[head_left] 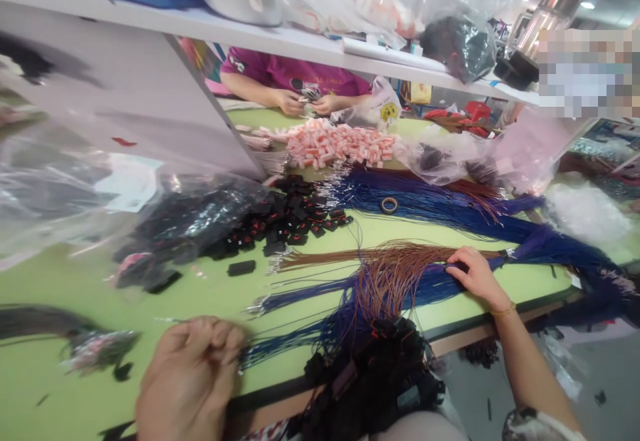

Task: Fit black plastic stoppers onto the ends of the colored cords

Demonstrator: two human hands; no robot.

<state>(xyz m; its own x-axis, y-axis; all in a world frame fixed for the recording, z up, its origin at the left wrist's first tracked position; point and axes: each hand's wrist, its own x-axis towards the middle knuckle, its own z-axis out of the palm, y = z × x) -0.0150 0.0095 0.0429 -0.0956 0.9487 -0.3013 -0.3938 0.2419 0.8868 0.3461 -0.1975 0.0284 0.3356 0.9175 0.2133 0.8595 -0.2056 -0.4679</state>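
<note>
Counter: green counter [150,294], cluttered workshop, shelf above.
Left hand [190,374]: your grip is curled shut, blurred; contents can't be told.
Right hand [477,274]: your fingers press flat on the blue wires [440,211], beside the brown wires [390,261].
Nearby: black connectors [295,217] mid-counter, pink parts [340,144] behind.
Other: a co-worker's hands [305,102] opposite.
</note>
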